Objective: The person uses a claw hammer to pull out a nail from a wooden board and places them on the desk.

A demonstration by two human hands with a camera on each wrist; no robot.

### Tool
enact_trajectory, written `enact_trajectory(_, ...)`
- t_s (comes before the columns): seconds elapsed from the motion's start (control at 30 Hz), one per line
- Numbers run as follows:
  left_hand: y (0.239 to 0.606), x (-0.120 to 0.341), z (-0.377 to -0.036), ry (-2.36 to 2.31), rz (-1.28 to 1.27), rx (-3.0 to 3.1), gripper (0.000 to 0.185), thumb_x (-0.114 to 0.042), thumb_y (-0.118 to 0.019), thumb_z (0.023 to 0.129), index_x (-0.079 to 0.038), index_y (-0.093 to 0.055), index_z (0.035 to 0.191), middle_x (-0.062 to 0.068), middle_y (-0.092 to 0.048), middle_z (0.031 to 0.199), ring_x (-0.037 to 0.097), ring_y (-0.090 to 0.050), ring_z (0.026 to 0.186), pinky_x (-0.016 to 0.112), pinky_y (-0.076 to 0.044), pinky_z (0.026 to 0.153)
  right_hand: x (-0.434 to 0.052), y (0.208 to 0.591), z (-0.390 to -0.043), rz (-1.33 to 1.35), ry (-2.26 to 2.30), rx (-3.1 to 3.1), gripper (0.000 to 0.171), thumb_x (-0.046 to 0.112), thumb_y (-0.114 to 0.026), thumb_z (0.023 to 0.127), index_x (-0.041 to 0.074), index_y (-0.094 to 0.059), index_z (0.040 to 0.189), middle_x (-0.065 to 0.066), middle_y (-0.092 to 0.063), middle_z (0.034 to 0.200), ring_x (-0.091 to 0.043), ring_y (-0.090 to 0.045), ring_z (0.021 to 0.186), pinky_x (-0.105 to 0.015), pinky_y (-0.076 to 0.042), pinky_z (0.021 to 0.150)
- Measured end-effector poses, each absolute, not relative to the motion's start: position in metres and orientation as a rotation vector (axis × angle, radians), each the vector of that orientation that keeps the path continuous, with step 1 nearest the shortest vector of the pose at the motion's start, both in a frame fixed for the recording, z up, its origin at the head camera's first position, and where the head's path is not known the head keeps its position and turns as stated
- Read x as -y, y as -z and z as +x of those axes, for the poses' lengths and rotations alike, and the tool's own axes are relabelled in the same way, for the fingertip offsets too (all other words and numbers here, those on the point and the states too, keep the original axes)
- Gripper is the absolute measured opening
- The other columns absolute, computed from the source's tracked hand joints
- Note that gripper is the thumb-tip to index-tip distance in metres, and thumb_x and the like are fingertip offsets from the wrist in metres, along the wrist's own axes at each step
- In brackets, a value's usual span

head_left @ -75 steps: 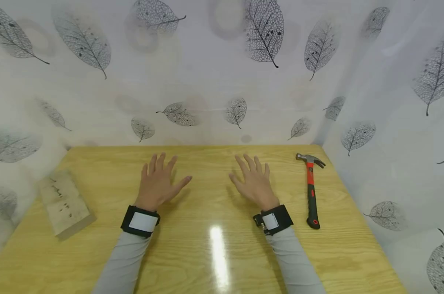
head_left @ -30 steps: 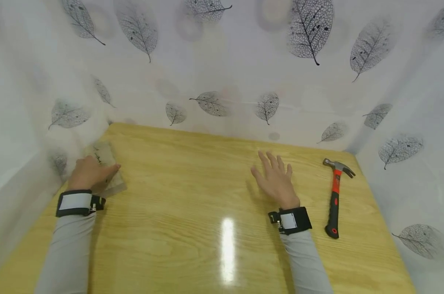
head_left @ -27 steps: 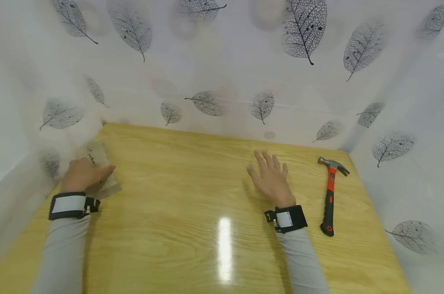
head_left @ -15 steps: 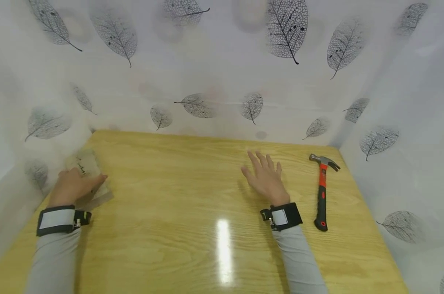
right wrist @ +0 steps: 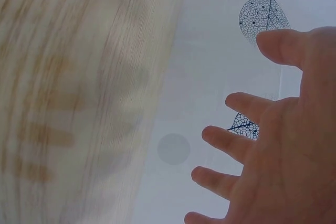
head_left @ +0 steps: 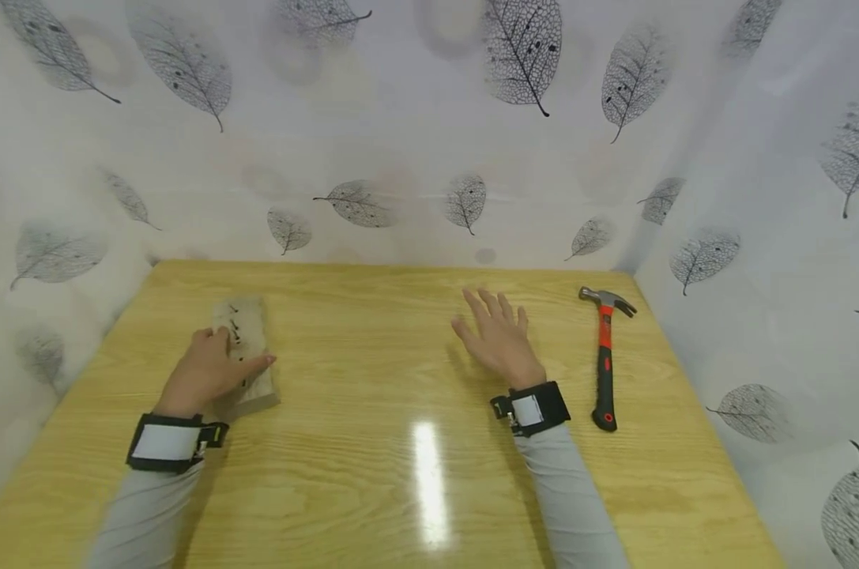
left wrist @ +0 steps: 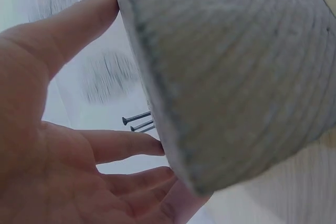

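Note:
A pale wooden block [head_left: 258,385] with nails standing out of its top lies on the left half of the table in the head view. My left hand [head_left: 200,371] grips it from above, thumb on the near right side and fingers over toward the far left. Close up in the left wrist view, the end face of the block [left wrist: 236,77] shows rough grain, and two nails [left wrist: 137,118] stick out between thumb and fingers. Whether the block touches the table is unclear. My right hand [head_left: 500,344] hovers, fingers spread and holding nothing, left of a claw hammer [head_left: 604,356].
The yellow wood-grain table [head_left: 372,474] spreads between both arms. White curtain [head_left: 401,95] printed with leaves hangs behind it and along both sides. The hammer lies near the right edge, its head toward the back. Each wrist wears a black strap.
My left hand has gone from an open pose to the block at the left edge, gripped it and brought it rightward. The right hand and hammer stay nearly in place while the head view shifts.

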State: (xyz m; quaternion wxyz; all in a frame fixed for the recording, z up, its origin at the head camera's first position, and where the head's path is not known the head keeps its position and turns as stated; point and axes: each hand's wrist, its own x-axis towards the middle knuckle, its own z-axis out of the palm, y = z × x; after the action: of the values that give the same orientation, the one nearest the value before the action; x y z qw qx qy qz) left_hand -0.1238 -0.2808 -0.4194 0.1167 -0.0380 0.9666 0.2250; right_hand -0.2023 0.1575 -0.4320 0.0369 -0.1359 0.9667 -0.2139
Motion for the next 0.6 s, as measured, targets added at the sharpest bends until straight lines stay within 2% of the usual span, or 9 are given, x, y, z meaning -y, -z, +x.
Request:
enact_trajectory(0.27, 0.418, 0.221, -0.141, -0.731, 0.032, -2.864, 0.101, -0.061, -0.065, 0.092, 0.023, -0.035, 0.142, 0.049, -0.026, 0.145, 0.064, -0.043, 0.124, 0.07, -0.045, 0.097, -0.158, 0.43, -0.205, -0.416, 0.641, -2.985, 0.065, 0.053, -0.04, 0.106, 0.026, -0.025, 0.163, -0.012, -0.024, 0.167, -0.043, -0.015, 0.154, -0.066, -0.005, 0.122)
enact_trajectory(0.6, 0.423, 0.16, -0.153, -0.765, 0.136, -2.83, 0.098, -0.055, -0.07, 0.09, 0.017, -0.034, 0.148, 0.043, -0.023, 0.152, 0.059, -0.044, 0.13, 0.065, -0.044, 0.104, -0.169, 0.432, -0.2, -0.383, 0.568, -3.013, 0.065, 0.054, -0.041, 0.105, 0.025, -0.028, 0.162, -0.013, -0.028, 0.166, -0.042, -0.023, 0.152, -0.065, -0.012, 0.122)
